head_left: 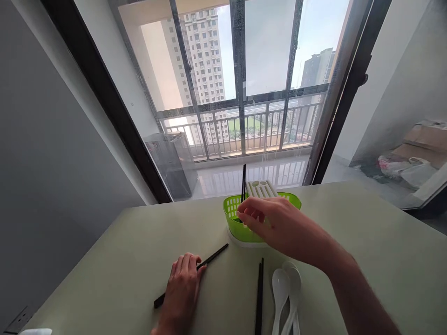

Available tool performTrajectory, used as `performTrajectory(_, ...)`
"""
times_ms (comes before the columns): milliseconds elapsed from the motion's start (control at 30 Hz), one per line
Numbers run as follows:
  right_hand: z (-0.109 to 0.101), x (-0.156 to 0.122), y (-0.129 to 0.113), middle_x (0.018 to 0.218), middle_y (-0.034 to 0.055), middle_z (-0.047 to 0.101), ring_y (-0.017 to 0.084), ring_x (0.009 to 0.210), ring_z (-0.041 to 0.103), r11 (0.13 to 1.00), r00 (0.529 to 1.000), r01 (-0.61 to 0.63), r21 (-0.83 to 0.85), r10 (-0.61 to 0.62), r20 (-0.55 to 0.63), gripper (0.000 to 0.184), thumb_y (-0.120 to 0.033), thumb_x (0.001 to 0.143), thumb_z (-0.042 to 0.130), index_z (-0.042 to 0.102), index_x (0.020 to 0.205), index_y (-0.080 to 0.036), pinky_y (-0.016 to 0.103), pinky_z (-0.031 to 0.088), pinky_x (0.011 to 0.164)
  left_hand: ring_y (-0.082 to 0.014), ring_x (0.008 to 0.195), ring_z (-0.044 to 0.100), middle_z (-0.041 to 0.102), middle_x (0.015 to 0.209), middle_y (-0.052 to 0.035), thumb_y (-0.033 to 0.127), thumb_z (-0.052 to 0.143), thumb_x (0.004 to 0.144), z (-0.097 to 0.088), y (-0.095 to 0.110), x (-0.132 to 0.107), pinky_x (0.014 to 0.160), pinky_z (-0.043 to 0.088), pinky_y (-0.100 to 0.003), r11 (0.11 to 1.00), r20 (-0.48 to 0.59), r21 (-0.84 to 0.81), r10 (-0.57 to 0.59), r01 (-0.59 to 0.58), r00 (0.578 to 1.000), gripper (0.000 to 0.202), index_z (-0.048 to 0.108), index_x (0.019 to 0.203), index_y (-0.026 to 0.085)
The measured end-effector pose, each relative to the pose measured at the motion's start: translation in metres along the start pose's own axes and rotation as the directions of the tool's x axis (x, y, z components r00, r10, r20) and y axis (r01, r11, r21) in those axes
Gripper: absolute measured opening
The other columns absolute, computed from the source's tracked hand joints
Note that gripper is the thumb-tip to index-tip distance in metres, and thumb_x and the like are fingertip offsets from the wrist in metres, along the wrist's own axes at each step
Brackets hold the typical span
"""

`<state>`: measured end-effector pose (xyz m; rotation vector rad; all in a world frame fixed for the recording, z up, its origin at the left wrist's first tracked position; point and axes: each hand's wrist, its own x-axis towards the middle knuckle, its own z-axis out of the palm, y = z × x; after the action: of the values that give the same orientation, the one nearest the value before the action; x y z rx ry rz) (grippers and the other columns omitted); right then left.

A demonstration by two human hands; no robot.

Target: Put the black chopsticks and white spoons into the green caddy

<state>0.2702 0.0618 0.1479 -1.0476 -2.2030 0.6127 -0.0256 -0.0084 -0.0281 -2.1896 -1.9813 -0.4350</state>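
My right hand point(268, 223) hovers over the green slotted cutlery basket point(233, 215), fingers curled loosely apart beside a pair of black chopsticks point(243, 182) standing upright in it. The hand holds nothing I can see. My left hand point(181, 288) lies flat on the table on top of a black chopstick point(214, 257) that runs diagonally under its fingers. A white slotted insert point(261, 188) rises from the back of the basket.
Another black chopstick pair point(259, 293) and two white spoons point(287, 288) lie on the pale table point(366, 260) near me. Behind the table is a tall window with a balcony railing point(244, 125). Boxes and bags point(412, 163) sit on the floor at right.
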Motion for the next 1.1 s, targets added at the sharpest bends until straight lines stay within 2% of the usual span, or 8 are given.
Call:
performTrajectory(200,0.005,0.001,0.004,0.097,0.0008,0.079,0.016,0.081,0.072,1.0,0.999,-0.017,-0.006,0.017,0.04,0.023,-0.034,0.104,0.051,0.072,0.106,-0.024,0.027,0.048,0.066,-0.0267,0.087,0.07,0.073,0.095,-0.0086,0.023,0.044,0.102,-0.005,-0.021,0.001,0.079,0.052,-0.038,0.993,-0.072,0.08,-0.083,0.089,0.994,0.022,0.065,0.097,0.019)
performTrajectory(400,0.013,0.004,-0.006,0.09,0.0005,0.078,0.017,0.078,0.071,1.0,0.996,0.012,-0.013,-0.011,0.083,0.022,-0.032,0.104,0.052,0.073,0.103,-0.024,0.028,0.045,0.065,-0.0251,0.075,0.076,0.081,0.094,-0.0043,0.047,0.055,0.1,-0.038,-0.023,0.015,0.062,0.048,-0.031,0.941,-0.149,-0.234,-0.282,0.243,0.948,0.027,0.072,0.101,0.026)
performTrajectory(500,0.022,0.006,-0.012,0.089,0.0003,0.077,0.017,0.078,0.07,0.999,0.993,0.045,0.001,-0.044,0.113,0.021,-0.032,0.103,0.052,0.073,0.103,-0.024,0.028,0.045,0.066,-0.0271,0.084,0.078,0.081,0.082,-0.0044,0.059,0.07,0.088,-0.069,-0.009,0.037,0.072,0.056,-0.032,0.701,-0.099,-0.636,-0.488,0.321,0.867,0.036,0.074,0.099,0.024)
performTrajectory(600,0.032,0.006,-0.014,0.094,0.0005,0.076,0.017,0.083,0.07,0.995,0.985,0.085,0.043,-0.09,0.146,0.022,-0.034,0.104,0.052,0.071,0.108,-0.024,0.03,0.048,0.071,-0.0244,0.084,0.079,0.081,0.097,-0.0056,0.057,0.086,0.074,-0.095,0.015,0.064,0.085,0.061,-0.035,0.227,0.043,-0.952,-0.565,0.205,0.824,0.045,0.075,0.097,0.019)
performTrajectory(700,0.039,0.004,-0.014,0.117,0.0034,0.073,0.02,0.097,0.07,0.992,0.982,0.104,0.066,-0.113,0.153,0.023,-0.036,0.103,0.055,0.065,0.12,-0.024,0.034,0.05,0.083,-0.0196,0.081,0.079,0.08,0.098,-0.0046,0.046,0.094,0.069,-0.109,0.045,0.088,0.083,0.064,-0.031,-0.172,0.221,-0.973,-0.486,0.156,0.846,0.041,0.076,0.092,0.016)
performTrajectory(800,0.041,0.001,-0.014,0.132,0.0054,0.067,0.022,0.109,0.068,0.993,0.993,0.082,0.08,-0.088,0.083,0.028,-0.039,0.102,0.057,0.06,0.127,-0.025,0.036,0.049,0.091,-0.0158,0.081,0.079,0.08,0.1,-0.0033,0.031,0.09,0.078,-0.115,0.073,0.105,0.078,0.065,-0.025,-0.432,0.306,-0.897,-0.459,0.092,0.834,0.023,0.077,0.089,0.017)
performTrajectory(933,0.039,0.0,-0.013,0.094,0.0016,0.074,0.02,0.087,0.069,0.994,0.998,0.009,0.112,-0.016,0.064,0.024,-0.045,0.105,0.051,0.061,0.106,-0.025,0.031,0.047,0.075,-0.0141,0.084,0.08,0.081,0.101,-0.0019,0.021,0.081,0.089,-0.117,0.101,0.116,0.082,0.065,-0.024,-0.569,0.321,-0.822,-0.5,-0.026,0.804,0.006,0.076,0.09,0.018)
performTrajectory(1100,0.039,0.003,-0.01,0.068,-0.0029,0.065,0.016,0.063,0.058,0.989,0.998,-0.043,0.141,0.036,0.055,0.035,-0.042,0.108,0.043,0.058,0.081,-0.024,0.028,0.036,0.061,-0.0176,0.089,0.081,0.083,0.104,-0.0052,0.024,0.082,0.087,-0.112,0.104,0.116,0.09,0.064,-0.03,-0.526,0.294,-0.85,-0.478,-0.002,0.828,0.01,0.078,0.093,0.017)
